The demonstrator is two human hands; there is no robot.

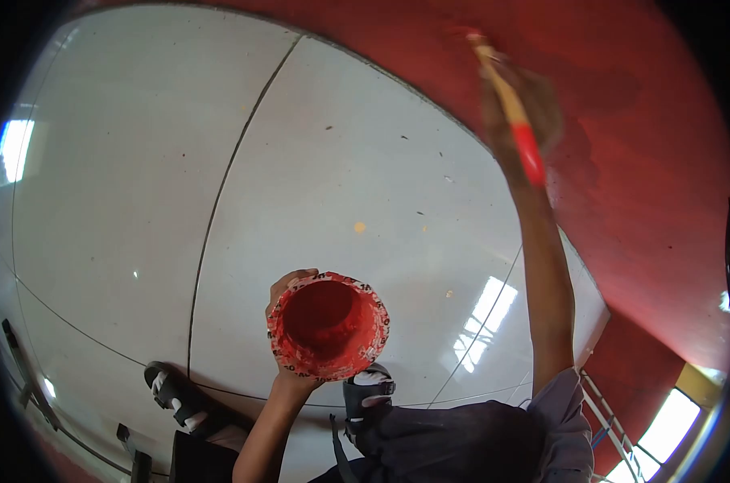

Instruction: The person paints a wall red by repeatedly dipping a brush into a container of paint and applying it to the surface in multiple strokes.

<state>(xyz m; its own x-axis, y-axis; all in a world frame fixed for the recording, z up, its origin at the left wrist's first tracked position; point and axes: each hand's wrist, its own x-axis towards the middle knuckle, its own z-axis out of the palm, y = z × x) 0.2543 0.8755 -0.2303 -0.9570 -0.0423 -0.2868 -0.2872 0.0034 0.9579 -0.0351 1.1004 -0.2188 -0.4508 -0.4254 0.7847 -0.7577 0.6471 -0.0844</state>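
My left hand (283,291) is wrapped round the side of a paint cup (373,326), low in the middle of the head view. Red paint coats its inside, and its printed rim is smeared with red. Up at the right, my right hand (534,105) grips a paintbrush (506,92), somewhat blurred by motion. The brush has a wooden handle with a red end pointing back toward me. Its tip is at the red wall (622,121), where darker, wet-looking patches show. The fingers behind the handle are partly hidden.
Glossy white floor tiles (139,145) with dark joints and small specks meet the wall along a curved edge. My sandalled feet (184,402) stand below the cup. At lower right are a ladder-like metal frame (610,410) and a bright window (669,423). Dark metal legs (31,374) stand at lower left.
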